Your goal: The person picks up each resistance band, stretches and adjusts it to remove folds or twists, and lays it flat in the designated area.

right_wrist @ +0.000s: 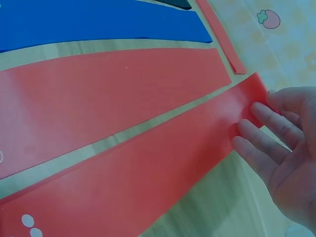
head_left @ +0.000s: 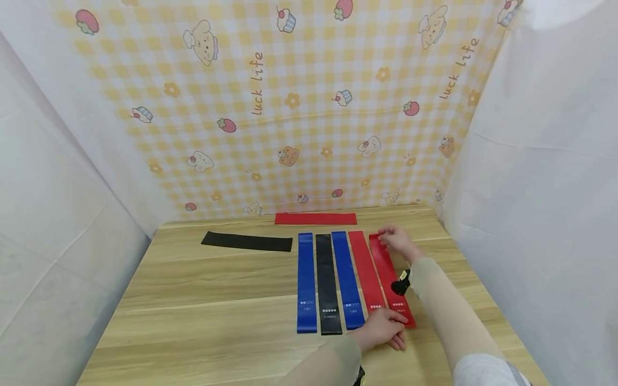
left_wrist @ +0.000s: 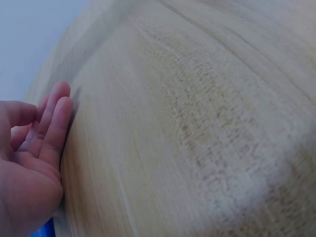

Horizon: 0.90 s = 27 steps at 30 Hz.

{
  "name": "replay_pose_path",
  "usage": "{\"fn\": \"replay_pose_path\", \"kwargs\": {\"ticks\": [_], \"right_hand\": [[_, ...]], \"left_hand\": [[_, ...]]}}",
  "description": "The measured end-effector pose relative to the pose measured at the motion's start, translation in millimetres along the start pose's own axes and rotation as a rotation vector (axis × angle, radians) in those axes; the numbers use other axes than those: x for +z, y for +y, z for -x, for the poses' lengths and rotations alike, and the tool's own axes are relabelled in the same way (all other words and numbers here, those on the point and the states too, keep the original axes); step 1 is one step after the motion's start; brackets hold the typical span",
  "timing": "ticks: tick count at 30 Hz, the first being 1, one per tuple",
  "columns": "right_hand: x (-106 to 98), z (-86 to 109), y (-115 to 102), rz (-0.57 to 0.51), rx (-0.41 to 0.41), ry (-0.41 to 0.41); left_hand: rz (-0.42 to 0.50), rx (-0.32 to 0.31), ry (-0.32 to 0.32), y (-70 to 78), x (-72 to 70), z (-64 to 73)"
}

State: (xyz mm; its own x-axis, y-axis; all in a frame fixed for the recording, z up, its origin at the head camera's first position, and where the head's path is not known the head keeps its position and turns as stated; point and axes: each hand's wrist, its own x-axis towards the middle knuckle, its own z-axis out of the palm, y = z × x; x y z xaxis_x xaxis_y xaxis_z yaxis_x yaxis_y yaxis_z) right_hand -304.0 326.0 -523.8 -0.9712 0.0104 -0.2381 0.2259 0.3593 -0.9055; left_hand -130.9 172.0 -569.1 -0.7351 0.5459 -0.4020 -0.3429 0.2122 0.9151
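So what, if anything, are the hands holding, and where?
Rightmost red band: right hand pinches its far end; left hand touches the near end, grip unclear.

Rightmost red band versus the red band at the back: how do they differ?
The rightmost red band runs front to back; the back red band lies crosswise. The rightmost red band has the right hand at its far end; the back red band lies untouched. The rightmost red band shows white dots; the back red band shows none. Both are long strips.

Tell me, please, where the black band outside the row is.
In the head view, the black band lies crosswise on the left half of the table, toward the back, left of the leftmost blue band.
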Motion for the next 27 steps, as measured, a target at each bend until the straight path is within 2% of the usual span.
{"fn": "replay_pose_path", "kwargs": {"ticks": [12, 27], "right_hand": [[4.7, -5.7, 16.0, 0.003, -0.002, -0.025], [5.2, -8.2, 13.5, 0.032, -0.003, 0.011]], "left_hand": [[0.006, -0.015, -0.003, 1.8, -0.5, -1.7], [0.021, -0.015, 0.001, 1.0, -0.4, -1.0]]}}
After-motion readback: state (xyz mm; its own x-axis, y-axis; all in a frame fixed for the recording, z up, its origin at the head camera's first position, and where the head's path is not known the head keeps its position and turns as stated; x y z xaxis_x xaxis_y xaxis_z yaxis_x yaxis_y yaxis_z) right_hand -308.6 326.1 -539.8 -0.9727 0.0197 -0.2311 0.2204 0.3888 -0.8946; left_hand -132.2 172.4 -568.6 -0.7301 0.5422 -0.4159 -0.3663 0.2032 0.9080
